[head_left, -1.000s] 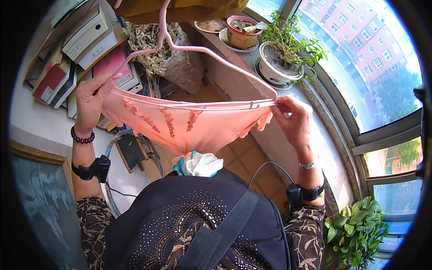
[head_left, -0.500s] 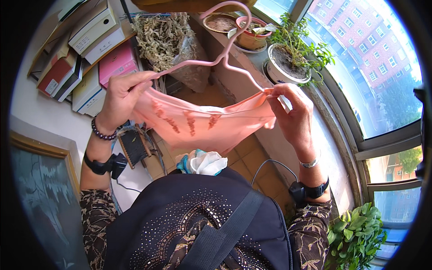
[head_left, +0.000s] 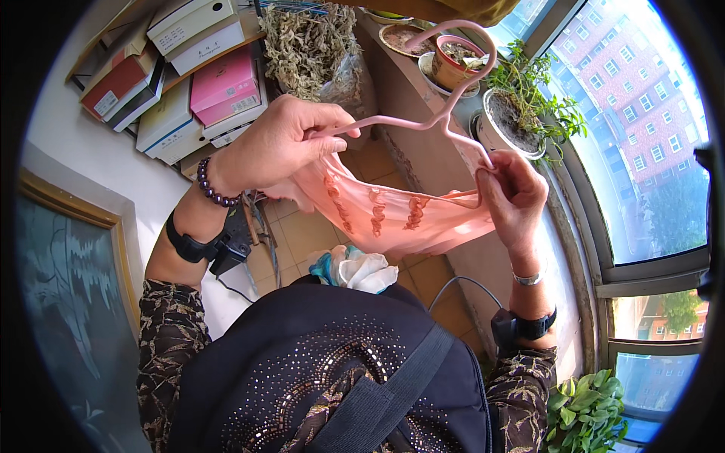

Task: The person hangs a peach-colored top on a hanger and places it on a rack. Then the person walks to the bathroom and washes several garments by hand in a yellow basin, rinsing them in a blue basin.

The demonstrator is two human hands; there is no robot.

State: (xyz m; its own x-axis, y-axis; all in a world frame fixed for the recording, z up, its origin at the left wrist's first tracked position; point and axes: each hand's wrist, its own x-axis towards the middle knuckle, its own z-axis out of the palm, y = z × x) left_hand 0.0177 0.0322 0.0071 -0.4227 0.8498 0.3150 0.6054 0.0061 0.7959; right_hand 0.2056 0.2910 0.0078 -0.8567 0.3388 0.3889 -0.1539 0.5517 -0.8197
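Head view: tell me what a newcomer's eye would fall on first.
Probably the salmon-pink cloth garment with three ruffled strips, spread at the centre between the person's left fingers and right fingers. Just above it, the pale pink curved clothes hanger arches toward the top of the picture. After that, likely the bright pink rectangular box at upper left and the leafy green plant at upper right.

We see a peach-pink garment [head_left: 395, 232] with three darker orange stripes [head_left: 377, 214], a pale pink hanger [head_left: 440, 120], and dark brown sleeves [head_left: 171, 336] patterned with gold leaves.
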